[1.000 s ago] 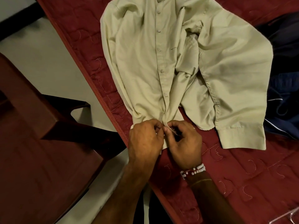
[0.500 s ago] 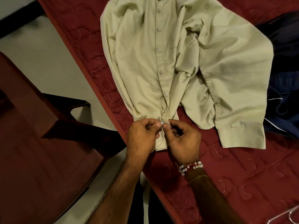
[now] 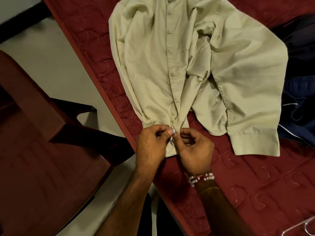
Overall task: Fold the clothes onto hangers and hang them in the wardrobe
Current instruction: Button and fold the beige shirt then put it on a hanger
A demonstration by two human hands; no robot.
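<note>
**A:** What is going on closest to us?

**B:** Both hands are meeting at the near hem of the pale shirt (image 3: 153,65). The left hand (image 3: 151,143) is pinching a small pale button (image 3: 173,131) between thumb and forefinger. The right hand (image 3: 194,150), which is wearing a beaded bracelet (image 3: 201,178), is curling its fingers (image 3: 185,133) round the front edge of the cloth just beside the button.

**A:** So which step is that?

**B:** I'd say the lowest button is being fastened. The ones running up the front are looking closed already, so the buttoning seems to be nearing its end. The hanging itself is not yet begun.

**A:** And what is the next move asking for?

**B:** Probably pushing that button through its hole while the right hand is holding the edge taut. I cannot tell whether it is through yet. After that a hanger will be needed, and something thin and wiry (image 3: 306,225) is showing at the near right corner. It may be one, but too little of it is in view.

**A:** Where is the shirt lying?

**B:** It is lying front up on a dark red quilted bed (image 3: 255,184), with its collar pointing away from us. One sleeve is spreading out to the right, and the cloth is bunching beside the button strip.

**A:** And beyond it?

**B:** A dark blue garment (image 3: 303,108) is lying at the right, touching the sleeve. A reddish-brown chair (image 3: 42,150) is standing to the left of the bed, on a pale floor (image 3: 56,65). No wardrobe is showing.
</note>
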